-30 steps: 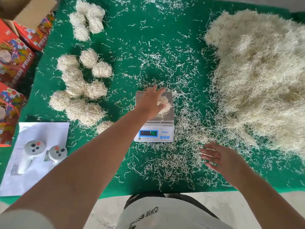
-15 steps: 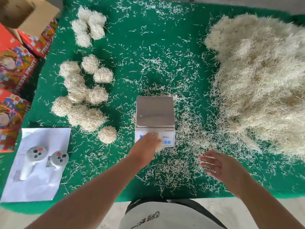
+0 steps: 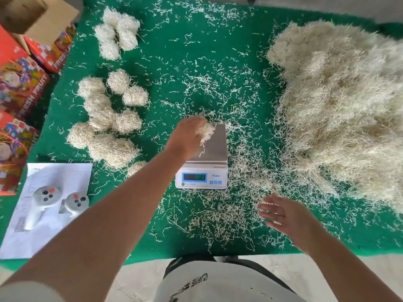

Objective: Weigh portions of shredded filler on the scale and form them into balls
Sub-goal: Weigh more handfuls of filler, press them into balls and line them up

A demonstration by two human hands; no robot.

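**Left hand back over the pan with a clump of filler**

The left hand [image 3: 188, 136] has swung up from the scale's front panel, where it was half a second ago, and now it's over the steel pan, fingers curled around a small clump of shredded filler [image 3: 206, 131]. Strands dangle down from the clump toward the pan of the scale [image 3: 214, 149]; whether the clump itself touches the metal, can't tell from here. The display is lit, digits too blurred to read for sure.

The right hand [image 3: 281, 213] has barely shifted: it hovers near the front edge of the green mat [image 3: 196, 51], palm turned inward, fingers straight and slightly spread, gripping nothing, loose strands scattered beneath it.

The scale sits around the middle of the mat, a little toward the front. The big heap of loose filler [image 3: 340, 110] fills the right side. Finished balls [image 3: 104, 118] cluster along the left side, with a smaller group [image 3: 116, 32] up at the far left corner.

At the front left corner, a sheet of paper [image 3: 54, 227] carries two white controllers [image 3: 44, 197]. Printed fruit boxes [image 3: 19, 83] stand off the left edge.
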